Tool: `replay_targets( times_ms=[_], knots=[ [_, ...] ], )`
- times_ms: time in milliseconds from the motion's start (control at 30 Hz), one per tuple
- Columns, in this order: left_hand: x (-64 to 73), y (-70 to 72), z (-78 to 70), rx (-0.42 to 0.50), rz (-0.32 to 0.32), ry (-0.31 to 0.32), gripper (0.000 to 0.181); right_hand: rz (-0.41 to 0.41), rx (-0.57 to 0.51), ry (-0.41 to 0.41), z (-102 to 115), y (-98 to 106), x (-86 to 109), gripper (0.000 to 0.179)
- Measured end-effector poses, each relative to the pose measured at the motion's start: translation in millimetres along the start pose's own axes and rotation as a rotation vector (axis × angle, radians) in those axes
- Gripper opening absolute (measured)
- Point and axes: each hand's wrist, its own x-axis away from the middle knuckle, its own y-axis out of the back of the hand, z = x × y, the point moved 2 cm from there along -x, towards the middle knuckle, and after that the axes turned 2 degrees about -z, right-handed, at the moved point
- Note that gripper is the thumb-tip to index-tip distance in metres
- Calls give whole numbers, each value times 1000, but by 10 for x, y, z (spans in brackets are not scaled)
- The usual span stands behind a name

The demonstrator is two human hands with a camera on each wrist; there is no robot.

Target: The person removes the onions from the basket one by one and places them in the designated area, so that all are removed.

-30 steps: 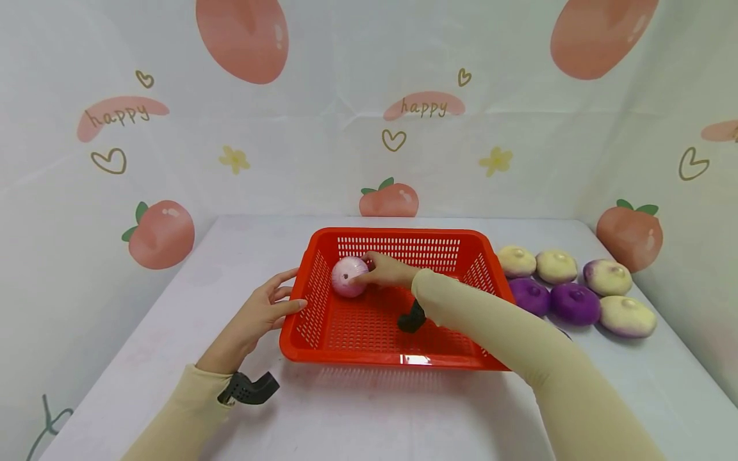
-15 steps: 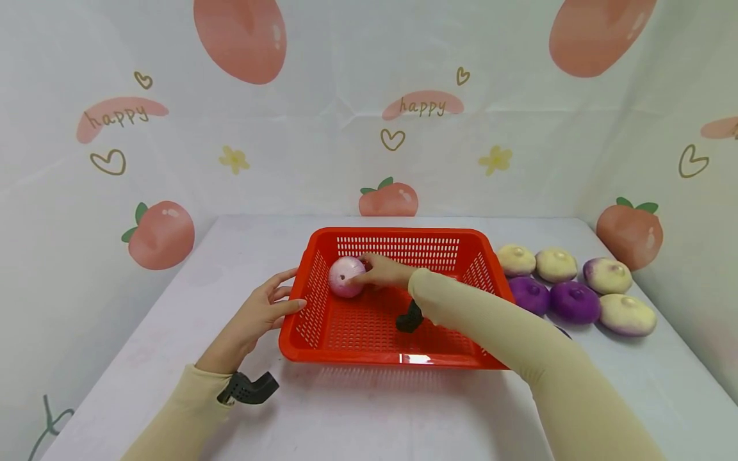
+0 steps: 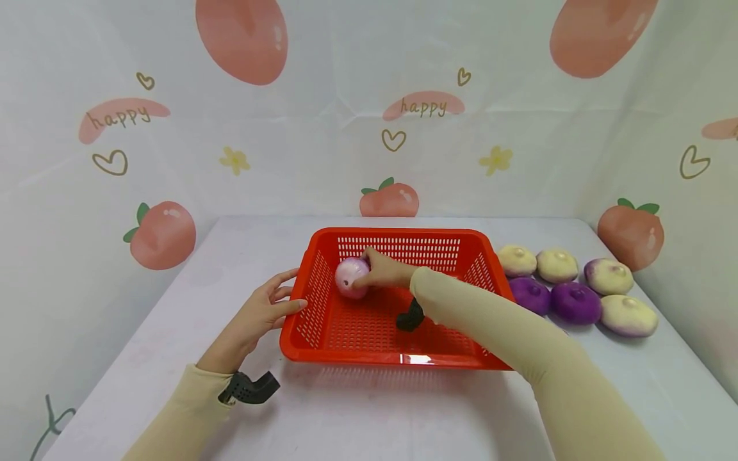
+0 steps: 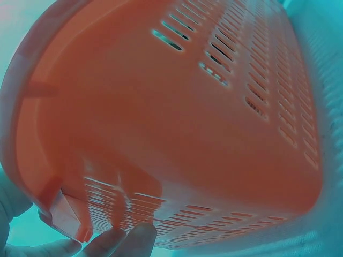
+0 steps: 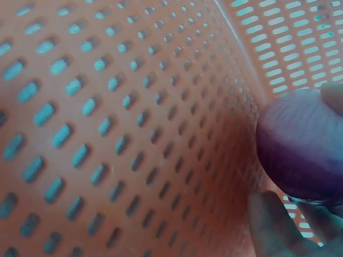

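A red plastic basket (image 3: 369, 342) with slotted sides takes up the middle of the table. My left hand (image 3: 268, 307) grips its left rim, thumb over the edge; the left wrist view shows fingers (image 4: 136, 241) against the basket's outer wall (image 4: 161, 134). Inside, at the back left, my right hand (image 3: 389, 270) holds a pinkish-purple onion (image 3: 348, 278) from its right side. In the right wrist view the onion (image 5: 300, 142) appears close to the slotted wall, with fingers (image 5: 262, 219) below it.
To the right of the basket, several pale and purple round vegetables (image 3: 576, 303) lie in rows on the white table (image 3: 369, 422). A printed cloth (image 3: 323, 147) stands behind and at both sides. My right sleeve (image 3: 519, 333) crosses the basket's right rim.
The onion, still in my right hand, shifts slightly left and then a little back to the right, turning slightly. My left hand and the basket stay in place.
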Motion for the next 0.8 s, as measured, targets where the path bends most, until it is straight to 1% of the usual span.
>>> replay_targets(
  times_ms=[100, 233, 333, 467, 567, 667, 800],
  knots=[
    [0, 2, 0, -2, 2, -2, 70, -4, -15, -11, 3, 51, 18, 56],
    [5, 3, -5, 1, 4, -3, 70, -1, -57, -5, 49, 145, 90, 58],
    [6, 0, -9, 2, 5, -1, 70, 21, -139, 4, 97, 220, 192, 55],
    [0, -5, -14, -1, 6, -4, 71, 57, -308, 20, 145, 323, 347, 50],
    [1, -5, -16, 4, 6, -2, 71, 67, -417, 32, 169, 413, 480, 49],
    [7, -1, -17, 8, 2, 3, 71, 60, -482, 48, 180, 520, 616, 51],
    [14, 3, -16, 3, 3, 0, 71, 30, -556, 56, 159, 670, 800, 54]
  ],
)
